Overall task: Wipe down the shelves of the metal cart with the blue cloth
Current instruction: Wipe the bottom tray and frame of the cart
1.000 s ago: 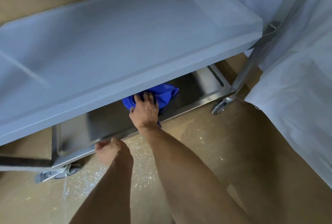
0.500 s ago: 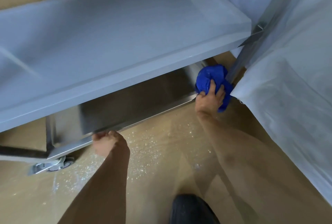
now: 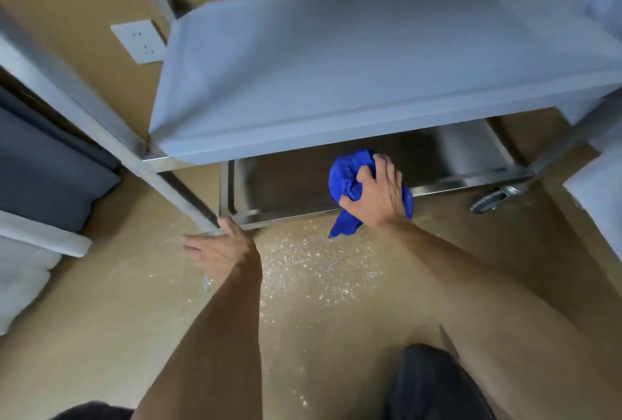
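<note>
Cloth bunched under right hand (bottom shelf rim).

The scene is lit dimly and evenly, with a cool cast on the film-covered upper shelf and a warm one on the floor. Deep shadow is thrown under that shelf across the lower shelf, whose front rim is picked out by a thin glare. Straight posts are bent outward toward the frame edges by the wide lens. The left hand is smeared by motion blur, and overall detail is rendered soft and slightly noisy.
</note>
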Tool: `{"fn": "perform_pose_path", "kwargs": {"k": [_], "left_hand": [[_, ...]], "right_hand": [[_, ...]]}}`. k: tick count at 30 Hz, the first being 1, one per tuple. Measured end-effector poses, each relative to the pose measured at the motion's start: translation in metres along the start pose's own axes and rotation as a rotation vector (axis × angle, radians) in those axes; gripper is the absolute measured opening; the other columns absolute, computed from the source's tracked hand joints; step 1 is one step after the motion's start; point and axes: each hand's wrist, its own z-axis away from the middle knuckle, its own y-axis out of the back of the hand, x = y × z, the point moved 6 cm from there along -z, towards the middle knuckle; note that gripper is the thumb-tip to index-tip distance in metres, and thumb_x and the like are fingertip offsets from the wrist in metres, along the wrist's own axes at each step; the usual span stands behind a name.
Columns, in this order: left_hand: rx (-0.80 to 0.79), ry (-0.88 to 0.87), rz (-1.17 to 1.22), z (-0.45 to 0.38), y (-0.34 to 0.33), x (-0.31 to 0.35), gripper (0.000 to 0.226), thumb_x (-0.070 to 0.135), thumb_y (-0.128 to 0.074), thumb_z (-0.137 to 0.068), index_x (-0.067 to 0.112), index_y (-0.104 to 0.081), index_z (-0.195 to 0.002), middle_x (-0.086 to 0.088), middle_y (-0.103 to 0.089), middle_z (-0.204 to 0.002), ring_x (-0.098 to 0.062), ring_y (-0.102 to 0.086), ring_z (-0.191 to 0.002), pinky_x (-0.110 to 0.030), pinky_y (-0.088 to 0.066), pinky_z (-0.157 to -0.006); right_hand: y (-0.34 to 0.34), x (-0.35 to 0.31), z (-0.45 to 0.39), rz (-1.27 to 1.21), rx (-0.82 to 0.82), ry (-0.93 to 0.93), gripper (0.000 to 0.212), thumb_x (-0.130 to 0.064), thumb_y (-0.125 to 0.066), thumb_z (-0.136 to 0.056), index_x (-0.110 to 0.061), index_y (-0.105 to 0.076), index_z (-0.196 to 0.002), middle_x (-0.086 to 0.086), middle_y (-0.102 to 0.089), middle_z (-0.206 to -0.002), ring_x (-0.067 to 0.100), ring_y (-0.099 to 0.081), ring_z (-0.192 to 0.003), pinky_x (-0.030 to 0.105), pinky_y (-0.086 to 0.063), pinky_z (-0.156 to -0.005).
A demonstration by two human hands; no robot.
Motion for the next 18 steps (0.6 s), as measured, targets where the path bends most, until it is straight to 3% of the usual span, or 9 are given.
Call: {"fn": "perform_pose_path", "kwargs": {"k": [2,4,5,8,13,16,18], "left_hand": [[0.000,-0.085,0.079,-0.020,0.004,0.020,0.066,0.048,-0.039,-0.085,0.004,-0.037,-0.134,-0.021,-0.054,-0.117,-0.040,-0.054,-0.102,-0.047,-0.045,-0.086],[-0.038,-0.076,0.080,-0.033,0.003,0.030,0.044,0.045,-0.038,-0.092,0.008,-0.044,-0.116,-0.016,-0.060,-0.101,-0.035,-0.056,-0.089,-0.038,-0.040,-0.076],[-0.046,-0.057,0.057,-0.039,0.001,0.029,0.039,0.043,-0.038,-0.095,0.007,-0.045,-0.109,-0.017,-0.062,-0.097,-0.036,-0.057,-0.087,-0.036,-0.037,-0.074],[-0.083,-0.054,-0.005,-0.050,0.000,0.021,0.034,0.041,-0.042,-0.097,0.008,-0.047,-0.102,-0.019,-0.064,-0.094,-0.038,-0.061,-0.088,-0.039,-0.043,-0.078],[-0.147,-0.117,-0.017,-0.062,0.003,0.020,0.035,0.042,-0.047,-0.096,0.007,-0.052,-0.098,-0.016,-0.065,-0.090,-0.036,-0.061,-0.083,-0.036,-0.041,-0.072],[-0.186,-0.137,-0.034,-0.069,0.004,0.017,0.035,0.043,-0.046,-0.095,0.008,-0.050,-0.096,-0.010,-0.062,-0.082,-0.033,-0.060,-0.079,-0.031,-0.037,-0.067],[-0.187,-0.102,-0.030,-0.070,0.003,0.013,0.035,0.045,-0.045,-0.095,0.011,-0.049,-0.098,-0.009,-0.060,-0.082,-0.032,-0.059,-0.078,-0.035,-0.044,-0.070]], "right_hand": [[-0.009,0.002,-0.002,-0.077,-0.110,-0.087,0.062,-0.046,-0.067,-0.075,-0.011,-0.049,-0.123,0.020,-0.029,-0.155,0.038,-0.027,-0.144,0.052,-0.031,-0.110],[-0.022,-0.010,0.009,-0.031,-0.116,-0.172,0.081,-0.049,-0.056,-0.083,-0.023,-0.023,-0.152,0.020,-0.012,-0.162,0.035,-0.014,-0.150,0.051,-0.019,-0.117],[-0.028,-0.023,0.016,0.003,-0.093,-0.181,0.085,-0.051,-0.051,-0.085,-0.030,-0.010,-0.156,0.021,-0.007,-0.163,0.036,-0.009,-0.150,0.052,-0.014,-0.118],[-0.051,-0.087,0.028,0.003,-0.111,-0.081,0.084,-0.051,-0.042,-0.085,-0.038,0.002,-0.155,0.025,0.000,-0.162,0.038,-0.001,-0.151,0.055,-0.006,-0.120],[-0.100,-0.241,0.047,0.058,-0.218,0.259,0.072,-0.052,-0.019,-0.093,-0.030,0.018,-0.151,0.029,0.005,-0.160,0.043,0.003,-0.150,0.055,-0.003,-0.120],[-0.114,-0.266,0.052,0.060,-0.161,0.189,0.073,-0.047,-0.035,-0.101,-0.027,0.014,-0.152,0.030,-0.004,-0.160,0.042,-0.004,-0.150,0.052,-0.008,-0.120],[-0.112,-0.259,0.054,0.086,-0.144,0.245,0.074,-0.044,-0.039,-0.101,-0.028,0.010,-0.154,0.029,-0.006,-0.160,0.040,-0.005,-0.151,0.051,-0.008,-0.120]]}}
